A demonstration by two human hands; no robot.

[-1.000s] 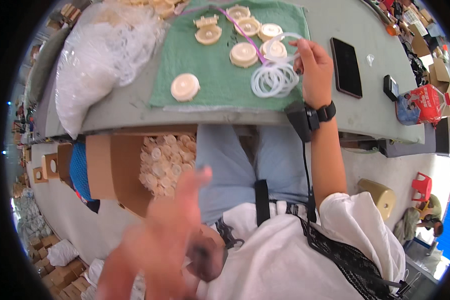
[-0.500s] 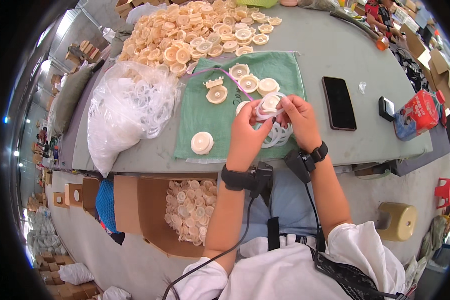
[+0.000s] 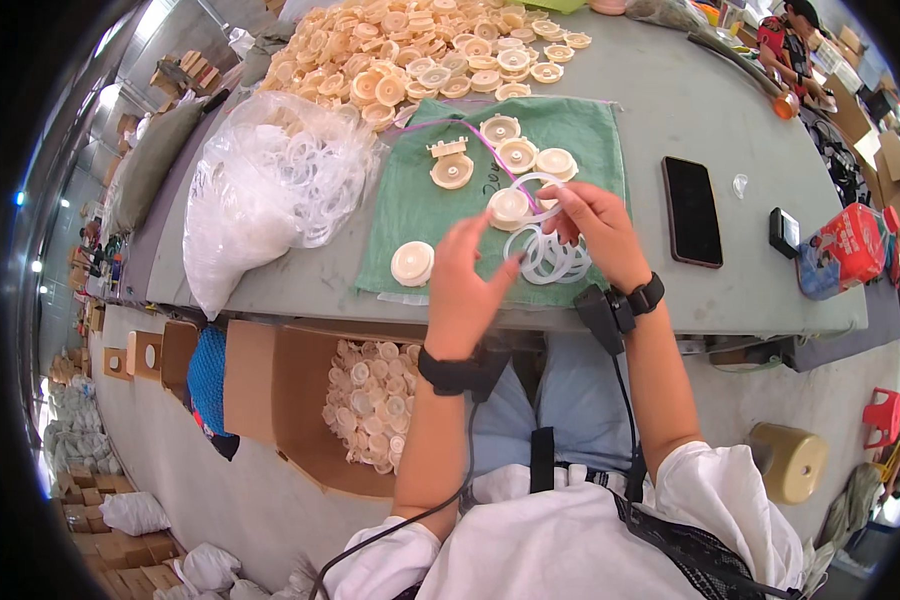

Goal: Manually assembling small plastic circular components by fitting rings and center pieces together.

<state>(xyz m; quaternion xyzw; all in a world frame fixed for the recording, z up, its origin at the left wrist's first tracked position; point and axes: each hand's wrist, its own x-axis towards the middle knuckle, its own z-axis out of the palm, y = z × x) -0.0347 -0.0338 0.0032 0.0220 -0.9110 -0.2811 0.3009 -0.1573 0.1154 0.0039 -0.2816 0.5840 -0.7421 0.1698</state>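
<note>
My right hand (image 3: 600, 232) pinches a translucent white ring (image 3: 523, 181) between thumb and fingers, above a green cloth (image 3: 400, 215). To its left, my left hand (image 3: 465, 285) is blurred, with thumb and fingers apart and nothing visible in it; its palm side is partly hidden. A round cream plastic part (image 3: 508, 206) lies on the cloth between the hands. Several loose white rings (image 3: 545, 262) overlap below my right fingers. Farther back lie more cream parts (image 3: 517, 154), one with a toothed bar (image 3: 450, 168). A pale disc (image 3: 412, 263) sits left of my left hand.
A big heap of cream parts (image 3: 390, 50) covers the far left of the table. Beside it slumps a clear bag of rings (image 3: 270, 190). A phone (image 3: 692, 212), a small black device (image 3: 784, 232) and a red container (image 3: 842, 252) stand right. Below is an open carton (image 3: 305, 400).
My hands have come apart: the left moved leftward and nearer me, while the right keeps the ring. The view has shifted slightly.
</note>
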